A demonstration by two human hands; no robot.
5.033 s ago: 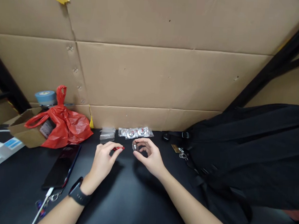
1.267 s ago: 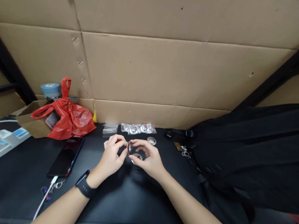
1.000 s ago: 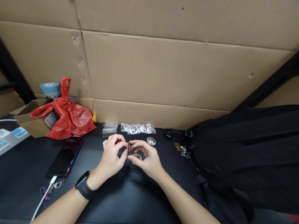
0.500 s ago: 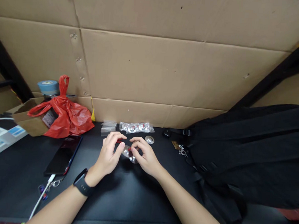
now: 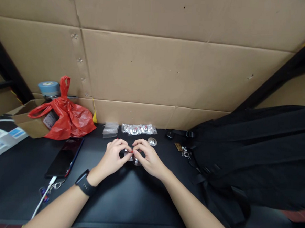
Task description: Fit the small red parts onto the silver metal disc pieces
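My left hand (image 5: 115, 157) and my right hand (image 5: 149, 159) meet above the black table, thumb and fingers of each pinched together at a short red cord (image 5: 132, 152). The cord belongs to a pair of small silvery domed discs that look like finger cymbals (image 5: 136, 162), hanging just under my fingertips and partly hidden by them. Another cymbal (image 5: 152, 142) lies flat beyond my right hand. Behind my hands, several cymbals in clear bags (image 5: 139, 129) sit in a row, beside a small stack of clear plastic bags (image 5: 110, 130).
At the left are a red plastic bag (image 5: 71, 119), a cardboard box (image 5: 32, 127), a phone (image 5: 64, 158) on a white cable and a white power strip (image 5: 4, 142). A black backpack (image 5: 255, 154) with keys (image 5: 185, 153) fills the right. Cardboard (image 5: 155, 69) walls the back.
My left hand has moved right, and its thumb and fingers have closed on the red cord beside my right fingertips. My right hand has kept its pinch in nearly the same place.
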